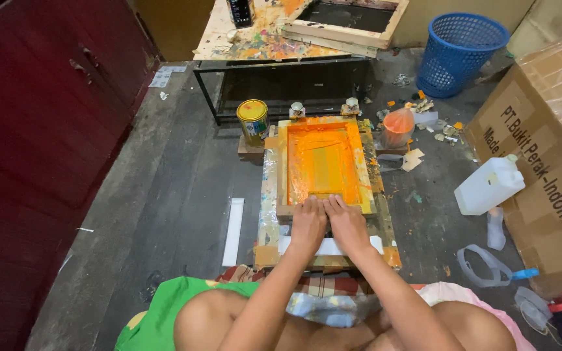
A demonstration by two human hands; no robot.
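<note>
Dark grey wooden floor (183, 195), paint-specked, seen from above by a seated person with bare knees at the bottom edge. Far left: dark red cabinet wall (40, 130). Next, a white flat strip (233, 231) lying on the floor, just left of the frame. Behind it a small yellow-lidded paint tin (253, 119) standing upright, near the frame's back left corner.

Centre: wooden screen-printing frame with orange ink over its mesh (323, 162), taped edges, lying flat on the floor in front of the knees. Left hand (308, 225) and right hand (347, 224) side by side, touching each other, palms down, fingers pressed on the near edge of the frame at the orange area. Whether they grip a tool underneath cannot be told; fingers look flat and together, not curled round anything visible. White strip under the wrists crosses the near end of the frame.

Behind: black metal-framed desk (281, 65) with a paint-splattered top, another wooden frame on it.

Right of the screen: orange-stained plastic cup (398, 129), scraps of paper around it. Blue plastic mesh basket (460, 52) further back. White plastic jerrycan (489, 185) lying tilted, near a large brown cardboard box (548, 175) at far right.
</note>
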